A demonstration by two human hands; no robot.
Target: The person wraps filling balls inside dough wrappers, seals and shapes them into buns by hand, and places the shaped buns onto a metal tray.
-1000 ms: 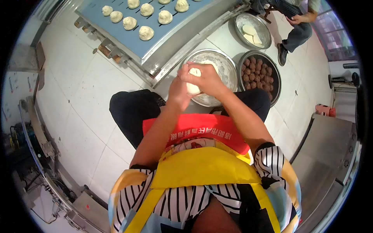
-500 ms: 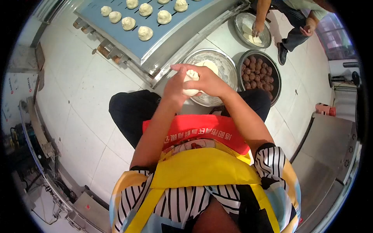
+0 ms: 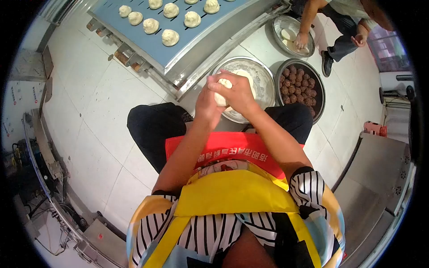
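Between my two hands sits a pale, pleated bun [image 3: 220, 99], its gathered top showing. My left hand [image 3: 207, 103] wraps it from the left side. From the right, my right hand [image 3: 239, 93] closes round it, thumb lying across the front and fingers over the top. Just beyond my hands is a floury metal basin [image 3: 266, 85] with flat dough rounds [image 3: 245, 77] in it, partly covered by my right hand. Right of that, a dark-rimmed bowl [image 3: 320, 96] holds many brown filling balls [image 3: 295, 85].
At the upper left, shaped buns [image 3: 170, 37] stand in rows on a blue surface [image 3: 147, 48] with a metal edge. A co-worker's hand [image 3: 301, 41] reaches into another basin [image 3: 278, 38] of dough rounds at the upper right. A steel box [image 3: 373, 165] stands at right.
My hands have closed further round the bun, the right fingers drawing in over its top. The co-worker's hand has shifted slightly right and down in its basin.
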